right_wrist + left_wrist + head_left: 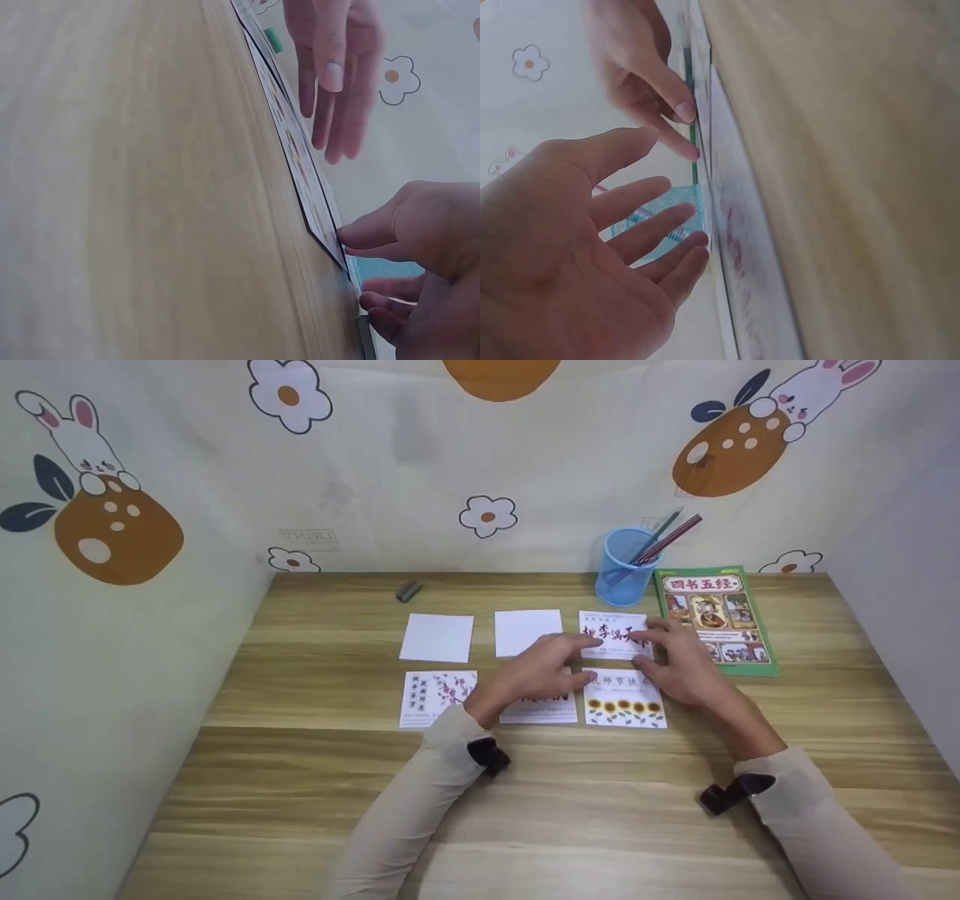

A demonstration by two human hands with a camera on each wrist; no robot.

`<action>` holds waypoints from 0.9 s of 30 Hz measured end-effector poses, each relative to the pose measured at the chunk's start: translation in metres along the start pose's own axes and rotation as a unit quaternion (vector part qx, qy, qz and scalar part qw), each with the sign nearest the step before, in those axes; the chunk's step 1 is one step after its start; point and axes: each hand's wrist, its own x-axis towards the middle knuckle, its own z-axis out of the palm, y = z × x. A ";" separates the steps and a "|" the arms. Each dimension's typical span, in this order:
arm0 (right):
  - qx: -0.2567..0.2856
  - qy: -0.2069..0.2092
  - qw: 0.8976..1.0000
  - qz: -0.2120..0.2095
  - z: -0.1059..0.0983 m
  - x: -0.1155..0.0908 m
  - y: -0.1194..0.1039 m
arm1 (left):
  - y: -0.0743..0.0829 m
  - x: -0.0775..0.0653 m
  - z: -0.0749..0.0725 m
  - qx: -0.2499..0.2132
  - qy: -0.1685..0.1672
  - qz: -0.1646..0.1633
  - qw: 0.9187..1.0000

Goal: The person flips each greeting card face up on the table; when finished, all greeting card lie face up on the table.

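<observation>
White cards lie in two rows of three on the wooden table. At the upper right is a card with red and black Chinese lettering [616, 631]. My right hand [684, 666] has its fingertips at that card's right edge. My left hand [536, 666] hovers over the middle column, fingers loosely spread, its fingertips overlapping the lettered card's left side in the head view. Below lies a sunflower card [626, 709]. The left hand partly covers a blank card [525, 628] and a printed card [541, 712]. In the left wrist view, the left palm [585, 255] holds nothing.
A second blank card [437, 637] and a blossom card [426, 703] form the left column. Behind stand a blue mesh cup [624, 574] with pencils and, at right, a green-bordered book [720, 615]. A small dark grey object [409, 592] lies back left. Patterned cloth [390, 495] hangs behind.
</observation>
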 end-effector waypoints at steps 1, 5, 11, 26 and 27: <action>0.002 0.002 1.000 -0.002 0.000 0.001 -0.002 | -0.001 -0.002 -0.003 -0.006 0.006 0.000 1.000; 0.020 0.024 0.999 -0.020 0.005 0.006 -0.009 | -0.008 -0.013 -0.015 -0.016 0.029 -0.009 0.999; 0.005 0.008 1.000 -0.030 0.012 0.013 -0.018 | -0.024 -0.037 -0.029 -0.025 0.056 -0.051 0.997; 0.014 0.036 0.997 -0.066 0.030 0.026 -0.040 | -0.059 -0.085 -0.045 -0.018 0.092 -0.114 0.989; 0.016 0.031 0.997 -0.071 0.033 0.029 -0.045 | -0.059 -0.085 -0.045 -0.017 0.091 -0.116 0.989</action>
